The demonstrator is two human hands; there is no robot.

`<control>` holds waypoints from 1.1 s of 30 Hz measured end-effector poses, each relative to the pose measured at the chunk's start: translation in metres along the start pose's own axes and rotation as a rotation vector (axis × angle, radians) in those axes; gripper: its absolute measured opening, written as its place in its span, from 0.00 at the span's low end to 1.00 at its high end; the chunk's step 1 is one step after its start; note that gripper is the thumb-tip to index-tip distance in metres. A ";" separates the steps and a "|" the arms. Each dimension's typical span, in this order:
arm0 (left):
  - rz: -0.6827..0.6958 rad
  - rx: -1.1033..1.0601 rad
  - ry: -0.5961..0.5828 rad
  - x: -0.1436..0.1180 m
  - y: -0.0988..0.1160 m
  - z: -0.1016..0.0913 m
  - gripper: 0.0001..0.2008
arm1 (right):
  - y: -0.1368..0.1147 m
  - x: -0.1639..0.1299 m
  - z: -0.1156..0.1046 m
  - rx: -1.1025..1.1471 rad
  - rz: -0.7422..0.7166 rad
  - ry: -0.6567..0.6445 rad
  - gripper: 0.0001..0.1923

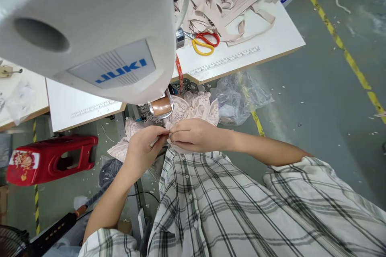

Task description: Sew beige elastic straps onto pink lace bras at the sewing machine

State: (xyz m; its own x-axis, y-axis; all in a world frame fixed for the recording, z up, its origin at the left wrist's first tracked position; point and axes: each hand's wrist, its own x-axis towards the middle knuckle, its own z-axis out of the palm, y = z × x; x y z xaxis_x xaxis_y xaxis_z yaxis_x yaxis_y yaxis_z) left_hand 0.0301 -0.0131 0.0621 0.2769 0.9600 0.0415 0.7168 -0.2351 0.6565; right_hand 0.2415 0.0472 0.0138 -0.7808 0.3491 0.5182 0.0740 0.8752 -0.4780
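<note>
A pale pink lace bra [206,106] hangs bunched below the sewing machine head, close against my plaid shirt. My left hand [146,144] pinches it with thumb and forefinger, and part of the lace shows behind that wrist. From the other side, my right hand [196,134] is closed on the bra too, its fingertips meeting those of the left. The small spot between the fingertips is mostly hidden. Just above the hands, the machine's rounded arm end [161,105] with a brown plate sits beside the lace.
A white JUKI sewing machine [120,16] fills the upper left. On the white table [280,34] lie beige fabric strips [217,4] and red-and-yellow-handled scissors [205,44]. A clear plastic bag [238,96] hangs at the table's edge. A red stool [51,158] is at left.
</note>
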 end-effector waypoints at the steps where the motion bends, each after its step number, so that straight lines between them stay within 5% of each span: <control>1: -0.030 0.016 -0.035 0.002 0.001 0.000 0.05 | -0.001 -0.001 0.002 -0.049 -0.006 0.009 0.11; 9: -0.225 -0.065 -0.289 0.023 -0.012 0.003 0.05 | 0.001 -0.004 0.023 -0.096 0.067 0.088 0.10; 13: -0.225 -0.151 -0.251 0.022 -0.013 0.001 0.03 | 0.000 -0.003 0.023 -0.069 0.094 0.094 0.10; 19: -0.134 0.030 -0.272 0.020 -0.012 -0.005 0.05 | -0.004 -0.002 0.024 -0.127 0.058 0.049 0.11; 22: -0.141 -0.074 -0.272 0.021 -0.018 0.001 0.05 | -0.005 0.001 0.021 0.017 0.143 0.060 0.11; 24: -0.202 -0.300 -0.199 0.018 -0.020 0.011 0.05 | -0.005 0.003 0.019 0.185 0.241 0.098 0.09; 28: -0.326 -0.666 0.149 0.007 -0.013 0.036 0.07 | -0.009 0.008 0.015 0.355 0.392 0.194 0.08; 33: -0.212 -0.382 0.399 -0.002 -0.012 0.051 0.07 | -0.012 0.009 0.014 0.330 0.467 0.198 0.08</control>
State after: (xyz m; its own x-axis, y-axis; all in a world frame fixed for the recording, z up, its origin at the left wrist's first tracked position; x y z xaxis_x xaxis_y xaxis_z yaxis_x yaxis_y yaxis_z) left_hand 0.0534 -0.0203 0.0158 -0.1624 0.9805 0.1110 0.4280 -0.0314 0.9032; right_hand 0.2246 0.0348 0.0145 -0.5794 0.7548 0.3076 0.1599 0.4753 -0.8652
